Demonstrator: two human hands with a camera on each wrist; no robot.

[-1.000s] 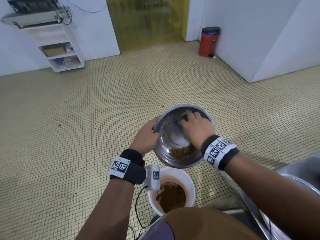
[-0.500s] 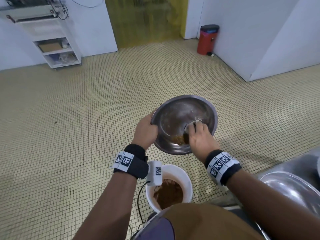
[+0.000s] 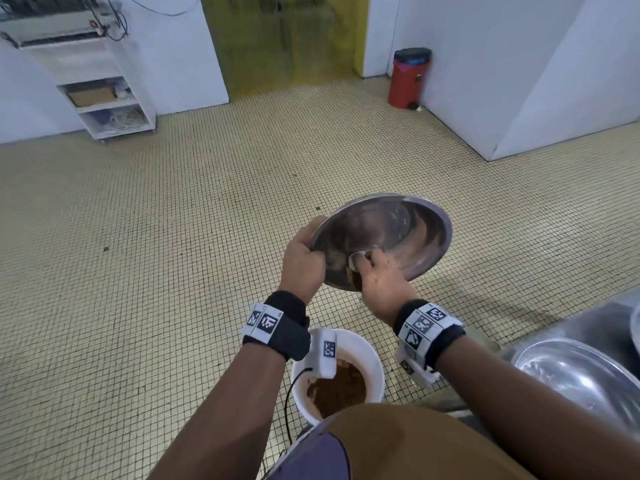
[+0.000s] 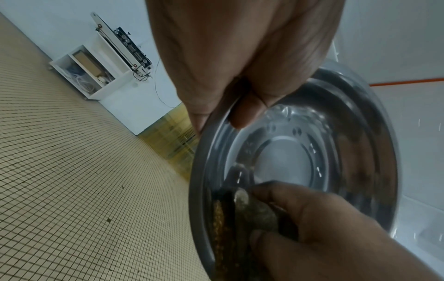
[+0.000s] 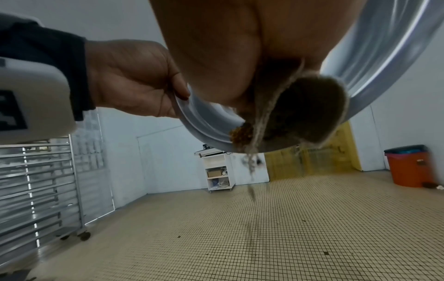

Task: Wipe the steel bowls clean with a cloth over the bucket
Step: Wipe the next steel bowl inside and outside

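Above the bucket (image 3: 367,351) | left hand (image 3: 301,261) gripped tilted bowl (image 3: 415,237) rim | right hand (image 3: 381,282) clutched cloth (image 5: 310,112), pushing brown crumbs (image 5: 241,133) over near edge | bowl judged mostly wiped; second bowl (image 3: 581,375) right, waiting

Silver-grey steel bowl (image 3: 408,230) with brown smears and a golden-brown crumbly clump at its low edge; the cloth (image 5: 310,112) is dark brown with a pale frayed hem; white bucket (image 3: 372,355) holds brown residue; floor (image 3: 173,271) of small beige tiles with dark grout; red bin (image 3: 406,81), black lid
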